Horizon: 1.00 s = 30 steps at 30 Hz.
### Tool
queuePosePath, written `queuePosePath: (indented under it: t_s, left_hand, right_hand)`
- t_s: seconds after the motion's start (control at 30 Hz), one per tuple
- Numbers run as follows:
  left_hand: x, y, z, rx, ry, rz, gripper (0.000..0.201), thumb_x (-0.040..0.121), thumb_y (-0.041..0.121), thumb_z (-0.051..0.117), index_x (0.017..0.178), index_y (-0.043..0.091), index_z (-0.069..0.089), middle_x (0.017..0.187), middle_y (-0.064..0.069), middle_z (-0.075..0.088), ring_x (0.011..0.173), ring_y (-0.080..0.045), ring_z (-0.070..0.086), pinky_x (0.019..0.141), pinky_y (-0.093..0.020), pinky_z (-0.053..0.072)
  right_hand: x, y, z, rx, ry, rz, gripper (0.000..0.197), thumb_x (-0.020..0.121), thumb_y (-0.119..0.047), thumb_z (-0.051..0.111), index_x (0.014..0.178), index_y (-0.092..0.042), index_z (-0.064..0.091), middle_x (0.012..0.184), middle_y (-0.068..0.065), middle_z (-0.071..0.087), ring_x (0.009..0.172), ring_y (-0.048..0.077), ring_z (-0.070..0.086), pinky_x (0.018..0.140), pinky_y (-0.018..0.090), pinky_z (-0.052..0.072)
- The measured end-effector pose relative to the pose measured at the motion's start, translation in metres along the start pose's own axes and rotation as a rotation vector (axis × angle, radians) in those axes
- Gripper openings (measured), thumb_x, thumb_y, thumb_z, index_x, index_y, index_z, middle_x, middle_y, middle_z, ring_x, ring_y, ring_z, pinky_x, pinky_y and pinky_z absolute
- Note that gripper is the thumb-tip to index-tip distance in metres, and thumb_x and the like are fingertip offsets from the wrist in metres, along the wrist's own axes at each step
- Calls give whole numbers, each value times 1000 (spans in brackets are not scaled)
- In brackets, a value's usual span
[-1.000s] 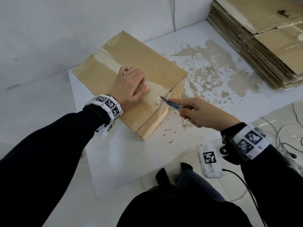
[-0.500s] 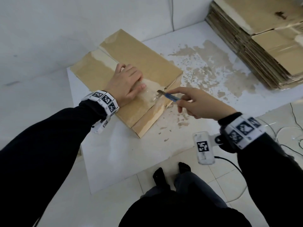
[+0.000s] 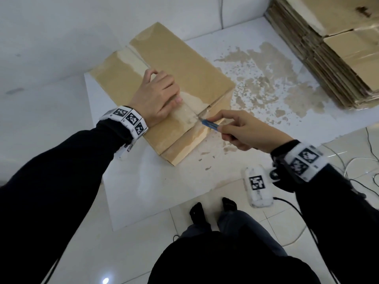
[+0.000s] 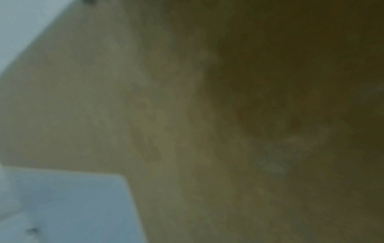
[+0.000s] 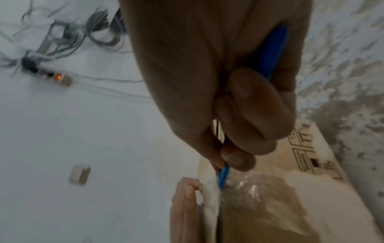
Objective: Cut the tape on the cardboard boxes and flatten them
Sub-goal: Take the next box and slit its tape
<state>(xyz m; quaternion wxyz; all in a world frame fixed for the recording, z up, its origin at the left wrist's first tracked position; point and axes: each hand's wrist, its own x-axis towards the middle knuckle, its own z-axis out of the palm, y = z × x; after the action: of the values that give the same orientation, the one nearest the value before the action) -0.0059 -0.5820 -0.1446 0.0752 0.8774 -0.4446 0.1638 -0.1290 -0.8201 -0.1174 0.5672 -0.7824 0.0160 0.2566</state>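
On white table (image 3: pixel 143 191) w/ flattened stack (image 3: pixel 338 58) far right, left hand (image 3: pixel 158 97) flat on box (image 3: pixel 184 64), right-hand fingers (image 3: pixel 225 116) pinching blue cutter (image 3: pixel 211 125).

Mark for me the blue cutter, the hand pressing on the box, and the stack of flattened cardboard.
Blue utility cutter (image 3: pixel 210 124): head view, on its blue handle.
Left hand (image 3: pixel 159 95): head view, back of the hand pressing the brown cardboard box (image 3: pixel 184 64).
Stack of flattened cardboard (image 3: pixel 336 37): head view, its top sheet.

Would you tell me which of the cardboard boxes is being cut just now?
The box lying alone under the left hand, where the right hand holds the blue knife to its tape; the others sit flattened in the stack far right.
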Motion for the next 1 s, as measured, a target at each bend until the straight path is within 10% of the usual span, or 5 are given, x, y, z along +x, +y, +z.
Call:
queuePosePath:
  t_s: [0.13,0.27,0.53,0.73,1.0]
  left_hand:
    - [8,3,-1,3,-12,17,44,100,37,23,87,8,54,90,-8,52,92,-27,46,94,-44,25]
    - [16,4,-2,27,-35,-19,45,100,38,24,88,8,55,92,-9,54,93,-27,46,91,-42,26]
    - [21,13,-16,165,-237,3,47,99,37,28,87,6,62,92,-10,56,93,-28,50,92,-42,28]
    - [44,26,-30,-332,-470,-666,33,97,29,48,99,6,71,119,-8,55,115,-26,50,106,-40,32]
    - [48,57,-12,-873,-79,-1400,43,74,36,79,101,3,72,103,-11,71,98,-26,66,95,-38,51]
  right_hand:
    - [-2,3,5,-27,79,-39,25,99,-13,43,112,-25,60,58,2,47,41,14,28,40,22,25]
    - [-32,13,14,-171,-269,47,28,97,-15,47,113,-31,63,59,-2,52,41,10,33,38,21,29]
    - [-18,9,-9,-338,324,-187,26,98,-19,46,121,-30,51,75,1,66,43,2,45,42,12,35]
    - [-5,14,9,-571,292,-303,34,96,-11,47,124,-27,58,75,4,59,59,16,50,55,32,43]
    - [-6,14,5,-952,312,-392,46,99,-12,41,139,-33,44,87,2,50,73,28,54,60,33,40]
